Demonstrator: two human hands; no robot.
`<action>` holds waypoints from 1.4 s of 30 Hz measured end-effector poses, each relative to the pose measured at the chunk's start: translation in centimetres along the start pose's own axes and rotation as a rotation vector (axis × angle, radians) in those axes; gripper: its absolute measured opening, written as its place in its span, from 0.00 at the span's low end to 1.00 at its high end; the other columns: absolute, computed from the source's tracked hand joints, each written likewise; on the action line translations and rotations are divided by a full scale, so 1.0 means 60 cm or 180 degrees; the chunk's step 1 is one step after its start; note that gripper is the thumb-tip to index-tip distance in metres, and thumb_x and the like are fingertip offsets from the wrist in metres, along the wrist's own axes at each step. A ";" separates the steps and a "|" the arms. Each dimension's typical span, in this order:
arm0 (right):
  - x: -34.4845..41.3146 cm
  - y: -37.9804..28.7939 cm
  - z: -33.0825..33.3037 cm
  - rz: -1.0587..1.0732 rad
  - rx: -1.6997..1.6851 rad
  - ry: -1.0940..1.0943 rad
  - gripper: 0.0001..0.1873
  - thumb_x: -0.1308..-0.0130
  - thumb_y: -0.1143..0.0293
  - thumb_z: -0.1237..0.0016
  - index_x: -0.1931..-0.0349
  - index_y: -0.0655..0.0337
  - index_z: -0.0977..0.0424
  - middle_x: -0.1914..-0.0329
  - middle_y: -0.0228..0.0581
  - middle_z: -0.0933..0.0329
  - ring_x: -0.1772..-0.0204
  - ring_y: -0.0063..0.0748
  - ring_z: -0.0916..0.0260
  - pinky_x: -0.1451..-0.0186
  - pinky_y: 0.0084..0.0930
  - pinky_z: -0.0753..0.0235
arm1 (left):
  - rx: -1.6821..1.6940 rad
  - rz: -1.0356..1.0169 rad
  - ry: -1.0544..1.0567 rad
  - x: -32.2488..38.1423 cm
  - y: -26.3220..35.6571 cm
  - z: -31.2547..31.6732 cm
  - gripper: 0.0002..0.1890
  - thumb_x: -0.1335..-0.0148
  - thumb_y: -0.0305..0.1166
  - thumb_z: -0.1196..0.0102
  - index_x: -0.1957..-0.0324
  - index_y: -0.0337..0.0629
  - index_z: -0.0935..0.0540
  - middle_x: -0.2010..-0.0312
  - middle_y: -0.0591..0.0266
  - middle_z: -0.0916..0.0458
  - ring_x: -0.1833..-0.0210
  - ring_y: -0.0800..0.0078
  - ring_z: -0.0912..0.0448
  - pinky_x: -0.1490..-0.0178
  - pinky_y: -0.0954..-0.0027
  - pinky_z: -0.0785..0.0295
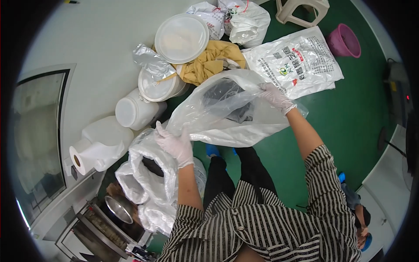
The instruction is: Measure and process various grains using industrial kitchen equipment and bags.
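A large white plastic bag (222,139) with a clear inner liner spreads in front of me, its mouth open toward me. Dark contents or a dark inside show through the film. My right hand (276,97), in a thin whitish glove, grips the bag's rim on the right. My left hand (175,144), gloved the same way, has the left rim between thumb and fingers; its exact hold is partly hidden. Below the left hand stand open white sacks with clear liners (154,163), one with something dark inside.
White lidded buckets (157,84), a round-lidded tub (181,37) and yellow cloth (209,62) line the wall. Beyond the bag lies a flat printed sack (294,62), with a pink bucket (343,41) and a beige stool (302,11). A paper roll (81,155) is leftward; another person (356,209) is at right.
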State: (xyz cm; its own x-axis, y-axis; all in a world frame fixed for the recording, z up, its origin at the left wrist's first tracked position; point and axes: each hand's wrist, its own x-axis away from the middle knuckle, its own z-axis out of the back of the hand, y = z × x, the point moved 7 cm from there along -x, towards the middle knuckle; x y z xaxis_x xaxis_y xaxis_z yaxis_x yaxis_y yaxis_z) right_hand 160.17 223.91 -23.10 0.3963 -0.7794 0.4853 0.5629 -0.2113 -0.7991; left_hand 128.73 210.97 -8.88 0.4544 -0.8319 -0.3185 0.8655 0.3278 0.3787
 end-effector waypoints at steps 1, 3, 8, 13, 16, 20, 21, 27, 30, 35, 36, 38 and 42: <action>0.007 0.016 0.001 -0.0321 -0.1083 0.0014 0.18 0.44 0.68 0.50 0.55 0.67 0.29 0.61 0.36 0.25 0.62 0.23 0.31 0.56 0.17 0.31 | 0.0082 0.0473 -0.0549 -0.002 -0.026 -0.023 0.39 0.58 0.43 0.36 0.45 0.34 0.35 0.50 0.38 0.35 0.46 0.46 0.36 0.43 0.57 0.40; 0.016 -0.007 -0.027 -0.0573 -0.1594 0.0101 0.18 0.44 0.69 0.51 0.53 0.67 0.30 0.60 0.34 0.25 0.61 0.22 0.31 0.55 0.17 0.31 | 0.0136 0.0985 -0.1214 0.005 -0.081 -0.048 0.31 0.57 0.44 0.37 0.53 0.34 0.26 0.56 0.41 0.30 0.50 0.49 0.31 0.46 0.62 0.37; 0.033 0.019 -0.046 -0.0565 -0.2065 0.0164 0.21 0.44 0.68 0.48 0.52 0.70 0.31 0.59 0.35 0.26 0.56 0.21 0.31 0.52 0.17 0.32 | -0.0214 0.0794 -0.1627 -0.019 -0.063 -0.102 0.27 0.54 0.44 0.40 0.53 0.39 0.25 0.52 0.42 0.32 0.47 0.50 0.35 0.47 0.55 0.38; 0.075 0.008 -0.114 -0.0505 -0.2265 -0.0237 0.20 0.44 0.72 0.49 0.51 0.70 0.31 0.60 0.33 0.26 0.60 0.20 0.31 0.58 0.16 0.30 | -0.0540 0.0510 -0.0272 0.016 -0.097 -0.096 0.15 0.47 0.39 0.49 0.64 0.38 0.21 0.53 0.45 0.30 0.49 0.54 0.33 0.52 0.54 0.35; 0.108 0.006 -0.152 -0.0439 -0.1652 -0.0194 0.18 0.45 0.73 0.50 0.53 0.70 0.30 0.62 0.35 0.26 0.61 0.20 0.31 0.59 0.17 0.30 | 0.3772 0.3223 -0.0448 0.107 -0.181 -0.171 0.12 0.45 0.35 0.53 0.71 0.37 0.21 0.63 0.46 0.25 0.58 0.59 0.27 0.59 0.62 0.31; 0.181 0.030 -0.153 -0.0424 -0.1664 0.0018 0.17 0.42 0.72 0.55 0.53 0.71 0.30 0.59 0.37 0.26 0.60 0.22 0.31 0.56 0.18 0.31 | -0.0378 -0.0162 -0.2390 0.150 -0.082 -0.158 0.14 0.39 0.35 0.58 0.58 0.36 0.26 0.66 0.59 0.23 0.62 0.65 0.25 0.58 0.64 0.30; 0.204 0.025 -0.158 -0.0509 -0.1692 0.0219 0.17 0.42 0.73 0.55 0.52 0.71 0.30 0.56 0.38 0.26 0.57 0.23 0.31 0.55 0.18 0.32 | 0.0680 0.0761 -0.2225 0.166 -0.095 -0.143 0.16 0.38 0.37 0.59 0.57 0.36 0.26 0.65 0.60 0.23 0.60 0.66 0.25 0.57 0.65 0.30; 0.345 0.021 -0.230 -0.0937 -0.2055 0.0756 0.19 0.40 0.68 0.59 0.51 0.70 0.32 0.54 0.39 0.28 0.50 0.29 0.33 0.48 0.25 0.32 | 0.1659 0.1340 -0.2319 0.356 -0.172 -0.083 0.20 0.44 0.34 0.51 0.51 0.36 0.33 0.59 0.48 0.26 0.58 0.58 0.25 0.56 0.62 0.30; 0.400 0.039 -0.280 -0.0814 -0.2370 0.1300 0.20 0.40 0.65 0.60 0.50 0.69 0.32 0.55 0.41 0.28 0.52 0.33 0.31 0.49 0.27 0.31 | 0.1201 0.0705 -0.2140 0.435 -0.183 -0.035 0.10 0.48 0.21 0.53 0.62 0.31 0.30 0.73 0.46 0.26 0.67 0.58 0.22 0.66 0.62 0.29; 0.480 -0.017 -0.358 -0.1213 -0.2139 0.1109 0.19 0.40 0.67 0.58 0.52 0.71 0.32 0.56 0.44 0.28 0.53 0.35 0.30 0.50 0.30 0.28 | 0.3227 0.2918 -0.2215 0.539 -0.243 0.021 0.08 0.41 0.27 0.58 0.61 0.34 0.30 0.72 0.45 0.26 0.62 0.54 0.24 0.63 0.60 0.31; 0.494 -0.003 -0.357 -0.1368 -0.2102 0.1138 0.19 0.40 0.68 0.59 0.52 0.72 0.33 0.56 0.45 0.28 0.54 0.36 0.29 0.51 0.31 0.27 | 0.3241 0.2956 -0.2159 0.548 -0.241 0.045 0.08 0.41 0.27 0.58 0.61 0.34 0.30 0.72 0.45 0.26 0.62 0.54 0.24 0.63 0.60 0.31; 0.516 0.029 -0.345 -0.1501 -0.2066 0.1115 0.18 0.41 0.70 0.60 0.53 0.73 0.33 0.55 0.46 0.28 0.54 0.36 0.29 0.51 0.31 0.27 | 0.3630 0.3566 -0.1956 0.581 -0.243 0.077 0.10 0.40 0.26 0.62 0.59 0.36 0.30 0.70 0.44 0.26 0.60 0.52 0.25 0.60 0.60 0.32; 0.527 0.042 -0.340 -0.1238 -0.2073 0.0638 0.15 0.43 0.74 0.60 0.55 0.69 0.30 0.56 0.44 0.28 0.57 0.35 0.28 0.56 0.26 0.26 | 0.1957 0.1813 -0.2239 0.645 -0.226 0.164 0.12 0.42 0.27 0.60 0.55 0.38 0.31 0.63 0.44 0.26 0.57 0.49 0.26 0.53 0.60 0.32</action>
State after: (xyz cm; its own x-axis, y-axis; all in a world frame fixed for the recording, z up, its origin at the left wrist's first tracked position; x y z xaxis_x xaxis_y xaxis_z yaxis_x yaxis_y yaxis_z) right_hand 159.32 186.69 -16.97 0.0847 -0.6568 0.7493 0.0710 -0.7461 -0.6620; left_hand 132.52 169.94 -17.79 0.3636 -0.7629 0.5346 0.2246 0.6288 0.7445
